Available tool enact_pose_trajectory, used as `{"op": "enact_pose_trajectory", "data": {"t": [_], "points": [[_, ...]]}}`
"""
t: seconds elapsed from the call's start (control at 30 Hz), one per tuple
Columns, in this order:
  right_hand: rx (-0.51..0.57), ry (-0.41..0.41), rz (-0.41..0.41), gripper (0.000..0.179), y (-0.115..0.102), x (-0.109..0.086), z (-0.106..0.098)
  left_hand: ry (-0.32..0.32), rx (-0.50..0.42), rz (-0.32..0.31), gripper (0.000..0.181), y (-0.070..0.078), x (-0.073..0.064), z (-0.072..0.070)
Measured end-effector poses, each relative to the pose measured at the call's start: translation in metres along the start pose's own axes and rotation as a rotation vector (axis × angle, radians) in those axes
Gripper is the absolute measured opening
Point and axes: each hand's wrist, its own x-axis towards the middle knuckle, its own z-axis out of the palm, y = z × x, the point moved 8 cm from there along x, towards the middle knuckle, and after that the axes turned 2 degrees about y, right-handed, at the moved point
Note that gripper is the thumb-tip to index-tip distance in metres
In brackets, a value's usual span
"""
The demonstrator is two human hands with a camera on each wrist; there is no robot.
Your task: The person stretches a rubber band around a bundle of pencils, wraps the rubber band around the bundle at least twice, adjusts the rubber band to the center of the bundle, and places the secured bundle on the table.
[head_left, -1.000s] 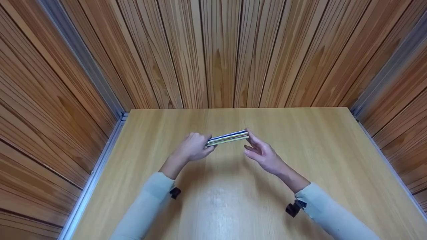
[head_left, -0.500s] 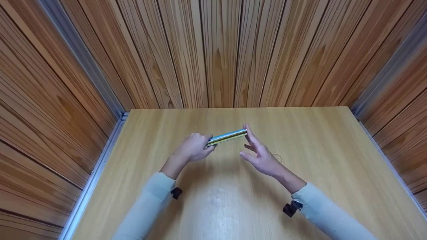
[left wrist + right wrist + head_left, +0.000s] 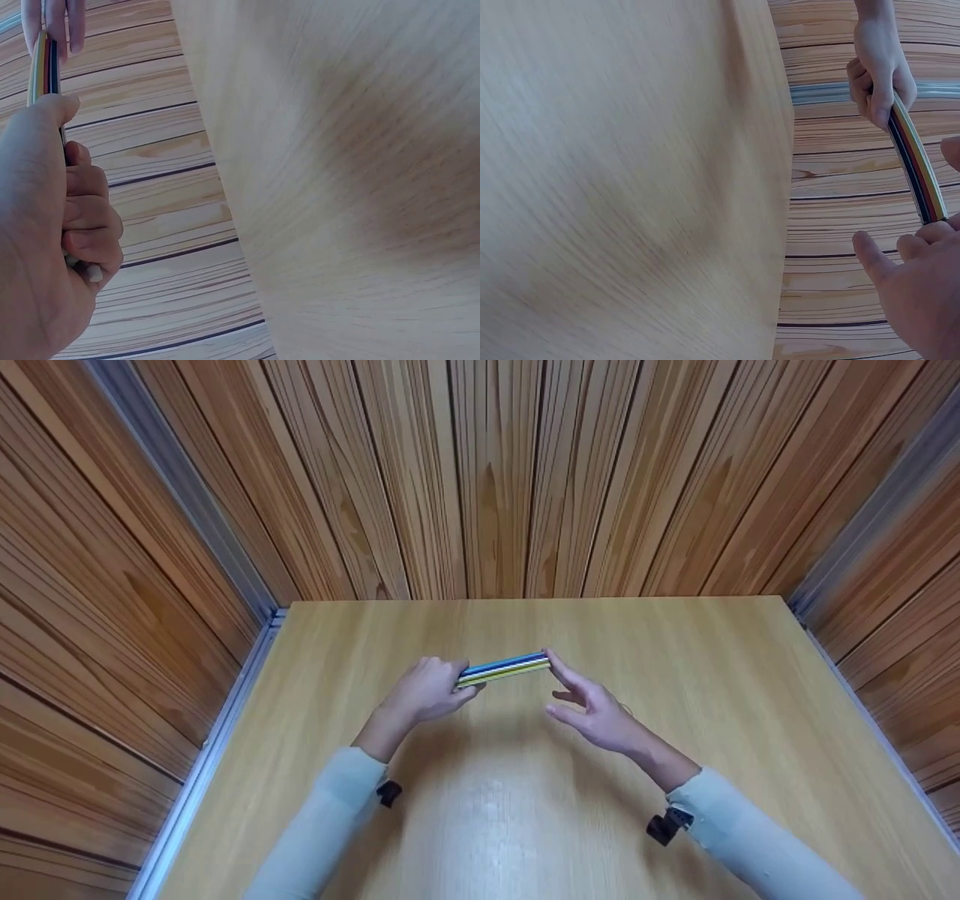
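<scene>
Left hand [image 3: 427,690] gripping slim bundle [image 3: 505,668], blue, white, yellow, right hand [image 3: 597,712] outstretched, touching end.

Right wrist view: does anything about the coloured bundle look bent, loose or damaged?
The coloured bundle looks bowed between the left grip and the right grip. That seems odd, since it looks straight in the head view; lens distortion may be the cause. No loose pieces or damage show.

One left hand [image 3: 424,690] and one right hand [image 3: 604,720] — two before me; two pale sleeves [image 3: 322,817]; two black wrist devices [image 3: 389,793]; one bundle of slender coloured sticks [image 3: 504,668] — singly, I cannot count them; one table [image 3: 480,840]; three plank walls [image 3: 495,480]; two metal corner posts [image 3: 202,487].
</scene>
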Motion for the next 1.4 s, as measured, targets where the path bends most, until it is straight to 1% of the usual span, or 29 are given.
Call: {"op": "enact_pose_trajectory", "data": {"t": [0.13, 0.27, 0.4, 0.57, 0.67, 0.8, 0.97, 1.07, 1.2, 1.3, 1.4], "points": [[-0.013, 0.014, 0.005, 0.085, 0.0, 0.0, 0.0, 0.003, 0.009, 0.014, 0.041, 0.003, 0.001, 0.0], [-0.035, 0.024, 0.017, 0.087, 0.0, 0.001, 0.002, -0.002, 0.015, 0.023, 0.039, 0.005, 0.003, 0.0], [-0.058, 0.027, 0.036, 0.086, 0.002, 0.002, 0.001, -0.013, 0.024, 0.021, 0.04, 0.002, 0.002, 0.002], [-0.053, 0.03, 0.023, 0.08, 0.004, 0.003, -0.004, 0.008, 0.013, 0.021, 0.043, -0.002, -0.001, 0.0], [-0.054, 0.054, 0.01, 0.075, 0.006, 0.001, -0.013, 0.01, 0.003, 0.02, 0.043, -0.004, -0.002, -0.002], [-0.065, 0.094, -0.006, 0.065, 0.01, -0.003, -0.031, 0.017, -0.013, 0.014, 0.041, -0.009, -0.005, -0.005], [-0.07, 0.125, 0.025, 0.055, 0.016, -0.005, -0.054, 0.04, 0.009, 0.012, 0.037, -0.012, -0.009, -0.012], [-0.137, 0.145, 0.044, 0.052, 0.019, -0.003, -0.068, 0.044, 0.03, 0.013, 0.038, -0.012, -0.009, -0.014], [-0.299, 0.16, 0.036, 0.052, 0.02, -0.001, -0.088, 0.037, 0.039, 0.006, 0.041, -0.011, -0.006, -0.015], [-0.418, 0.142, 0.022, 0.055, 0.022, -0.002, -0.101, 0.033, 0.042, -0.002, 0.041, -0.012, -0.006, -0.015], [-0.504, 0.099, 0.015, 0.057, 0.025, -0.003, -0.109, 0.038, 0.041, -0.008, 0.04, -0.012, -0.006, -0.016]]}}
